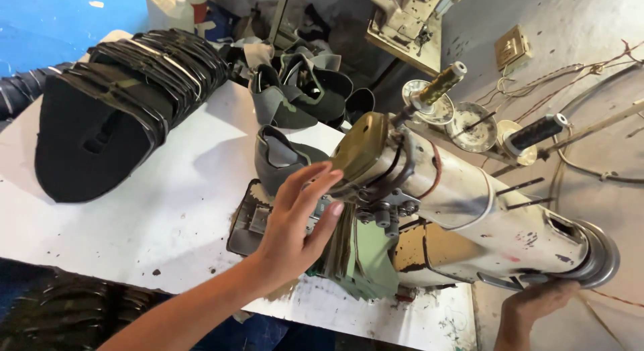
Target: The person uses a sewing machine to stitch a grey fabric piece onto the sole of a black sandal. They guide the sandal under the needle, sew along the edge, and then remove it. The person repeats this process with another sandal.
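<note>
My left hand [295, 220] is raised with fingers spread, just left of the head of an old cream sewing machine [463, 203], close to its needle area and holding nothing. A stack of green-grey fabric pieces [365, 257] hangs under the machine head beside that hand. My right hand [533, 304] reaches up at the lower right and touches the underside of the machine by its metal handwheel [597, 257]; its fingers are mostly hidden.
A white worktable [168, 210] carries a fanned stack of black cut pieces [114, 103] at the left and several grey shoe uppers [295, 89] behind. Thread spools [443, 82] stand on the machine top. A second machine [402, 22] sits at the back.
</note>
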